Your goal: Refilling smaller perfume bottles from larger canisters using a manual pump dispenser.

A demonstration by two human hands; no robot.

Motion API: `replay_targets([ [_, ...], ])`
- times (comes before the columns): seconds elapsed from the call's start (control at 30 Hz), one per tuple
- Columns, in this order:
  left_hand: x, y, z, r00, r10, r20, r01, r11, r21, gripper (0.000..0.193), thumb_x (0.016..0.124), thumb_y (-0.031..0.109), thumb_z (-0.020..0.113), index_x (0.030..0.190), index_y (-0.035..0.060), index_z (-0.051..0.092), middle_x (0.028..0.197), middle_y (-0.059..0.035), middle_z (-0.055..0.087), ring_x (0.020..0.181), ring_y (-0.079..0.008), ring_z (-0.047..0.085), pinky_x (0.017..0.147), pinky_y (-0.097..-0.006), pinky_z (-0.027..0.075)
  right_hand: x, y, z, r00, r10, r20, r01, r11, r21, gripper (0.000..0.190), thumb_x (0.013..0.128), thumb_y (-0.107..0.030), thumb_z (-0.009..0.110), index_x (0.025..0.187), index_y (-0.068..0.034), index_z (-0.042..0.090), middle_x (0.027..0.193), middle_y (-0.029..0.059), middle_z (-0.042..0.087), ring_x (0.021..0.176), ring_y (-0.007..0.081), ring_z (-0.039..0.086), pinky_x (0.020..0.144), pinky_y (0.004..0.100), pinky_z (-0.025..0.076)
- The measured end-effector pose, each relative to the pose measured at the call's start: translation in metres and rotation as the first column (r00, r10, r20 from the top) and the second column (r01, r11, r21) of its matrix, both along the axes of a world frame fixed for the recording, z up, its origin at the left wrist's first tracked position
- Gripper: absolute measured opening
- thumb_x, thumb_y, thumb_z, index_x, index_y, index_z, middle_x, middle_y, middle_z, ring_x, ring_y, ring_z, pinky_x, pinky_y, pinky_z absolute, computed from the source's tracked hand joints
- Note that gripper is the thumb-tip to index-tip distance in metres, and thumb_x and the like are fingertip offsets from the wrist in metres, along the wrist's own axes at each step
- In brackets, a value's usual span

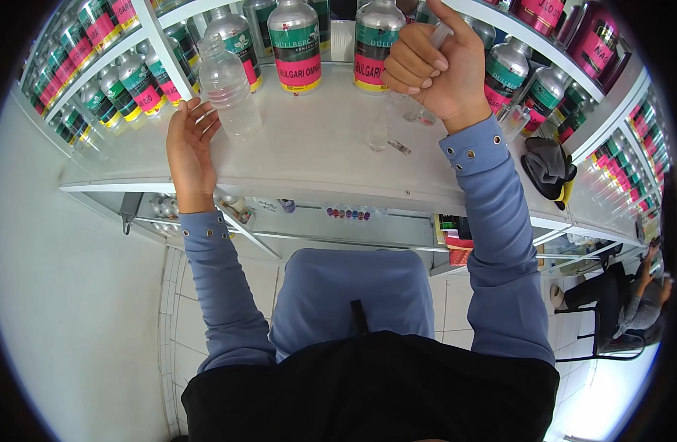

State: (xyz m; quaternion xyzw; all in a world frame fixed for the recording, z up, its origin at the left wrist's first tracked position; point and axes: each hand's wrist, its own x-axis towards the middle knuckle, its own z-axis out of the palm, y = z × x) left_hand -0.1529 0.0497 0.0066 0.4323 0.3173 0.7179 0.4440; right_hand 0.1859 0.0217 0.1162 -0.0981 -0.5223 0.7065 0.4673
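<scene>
My left hand [193, 146] is held palm up with its fingers apart, at the lower left side of a clear plastic bottle [228, 83]. The bottle has a ribbed middle and no cap; whether my fingertips touch it I cannot tell. My right hand [440, 69] is raised over the white counter [316, 138], its fingers curled around a translucent plastic piece [441, 34], mostly hidden in the grip. Below that hand stands a small clear bottle [378, 132], partly covered. More small clear containers [421, 115] are beside it. A small metallic piece [399, 147] lies on the counter.
Labelled aluminium bottles [295, 50] line the back and the side shelves [537, 38]. A grey cloth [548, 160] rests on a black and yellow item at right. Small coloured caps [348, 214] sit on a shelf below the counter. A seated person [636, 309] is far right.
</scene>
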Motion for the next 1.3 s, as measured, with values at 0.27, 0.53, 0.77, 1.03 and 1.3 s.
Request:
replay_targets([
  [0.27, 0.004, 0.001, 0.002, 1.0, -0.004, -0.001, 0.004, 1.0, 0.005, 0.048, 0.103, 0.041, 0.054, 0.125, -0.0011, 0.059, 0.113, -0.0115, 0.064, 0.106, -0.0219, 0.061, 0.098, -0.0376, 0.047, 0.005, -0.001, 0.001, 1.0, 0.027, 0.001, -0.027, 1.0, -0.005, 0.074, 0.104, -0.06, 0.028, 0.045, -0.015, 0.032, 0.042, 0.0026, 0.029, 0.041, 0.0184, 0.028, 0.048, 0.0339, 0.027],
  [0.53, 0.008, 0.002, 0.005, 1.0, -0.014, -0.001, 0.014, 1.0, 0.007, 0.049, 0.102, 0.042, 0.055, 0.125, -0.001, 0.059, 0.112, -0.0112, 0.065, 0.105, -0.0215, 0.061, 0.097, -0.0371, 0.047, 0.014, 0.034, 0.0, 0.962, 0.27, 0.051, -0.272, 0.913, 0.304, 0.073, 0.105, -0.057, 0.028, 0.046, -0.015, 0.032, 0.042, 0.0026, 0.029, 0.041, 0.0179, 0.027, 0.048, 0.0334, 0.027],
  [0.77, 0.003, 0.0, 0.002, 1.0, 0.008, -0.003, -0.008, 1.0, -0.003, 0.048, 0.102, 0.042, 0.055, 0.124, -0.0006, 0.059, 0.112, -0.0111, 0.065, 0.105, -0.0216, 0.061, 0.097, -0.0374, 0.047, 0.001, -0.003, 0.001, 0.996, 0.079, -0.042, -0.077, 0.995, 0.057, 0.074, 0.101, -0.066, 0.028, 0.047, -0.015, 0.031, 0.044, 0.0006, 0.027, 0.041, 0.0172, 0.028, 0.047, 0.0314, 0.027],
  [1.03, 0.006, 0.002, 0.004, 1.0, -0.006, 0.004, 0.006, 1.0, 0.003, 0.048, 0.102, 0.042, 0.055, 0.124, -0.0003, 0.059, 0.113, -0.0114, 0.065, 0.106, -0.0226, 0.061, 0.098, -0.0381, 0.047, 0.003, 0.028, -0.004, 0.989, 0.147, -0.034, -0.125, 0.925, 0.358, 0.058, 0.1, -0.055, 0.033, 0.072, -0.007, 0.05, 0.063, 0.0052, 0.045, 0.056, 0.0206, 0.044, 0.057, 0.0351, 0.038],
  [1.3, 0.002, 0.002, 0.001, 1.0, 0.001, 0.01, -0.001, 1.0, -0.001, 0.048, 0.101, 0.041, 0.056, 0.124, -0.0004, 0.059, 0.113, -0.0116, 0.065, 0.105, -0.0226, 0.061, 0.098, -0.0383, 0.047, -0.012, -0.007, -0.002, 0.989, -0.103, -0.108, 0.118, 0.982, 0.146, 0.048, 0.106, -0.042, 0.033, 0.098, -0.004, 0.061, 0.073, 0.0061, 0.051, 0.059, 0.0223, 0.049, 0.062, 0.0383, 0.042],
])
